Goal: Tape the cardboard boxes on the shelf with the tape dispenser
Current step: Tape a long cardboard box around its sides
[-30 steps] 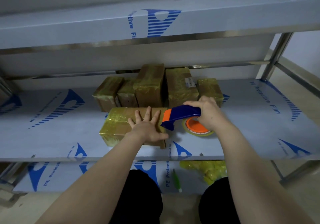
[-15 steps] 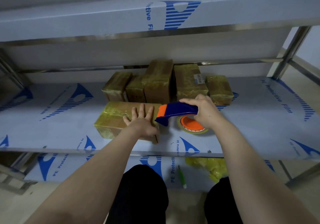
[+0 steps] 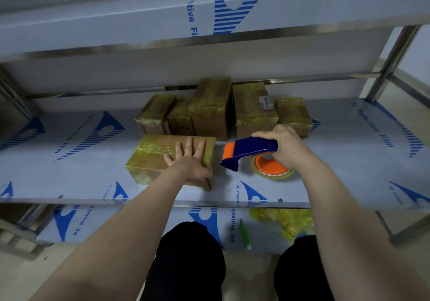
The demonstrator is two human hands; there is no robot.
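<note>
Pinning the box (image 3: 151, 159) at the front of the shelf (image 3: 337, 161), the left hand (image 3: 189, 164) is laid flat on its top, fingers straight and fanned apart near the right end. The dispenser (image 3: 249, 148) is held just right of the box and clear of it, nose tipped down, with the right hand (image 3: 288, 146) curled round the blue handle. No strip can be seen bridging the gap. For a clean pass, the orange-tipped nose should be set down on the bare right end, the tape pressed on firmly, then drawn along in one steady pull. The spread hand will likely have to be shifted out of the tape's path. The box is a long brown cardboard block, its left part already glossy and wrinkled under yellowish tape. The shelf is skinned in smooth printed film, so sliding is to be expected unless weight is kept on. A yellowish roll (image 3: 272, 172) is carried on an orange hub.
</note>
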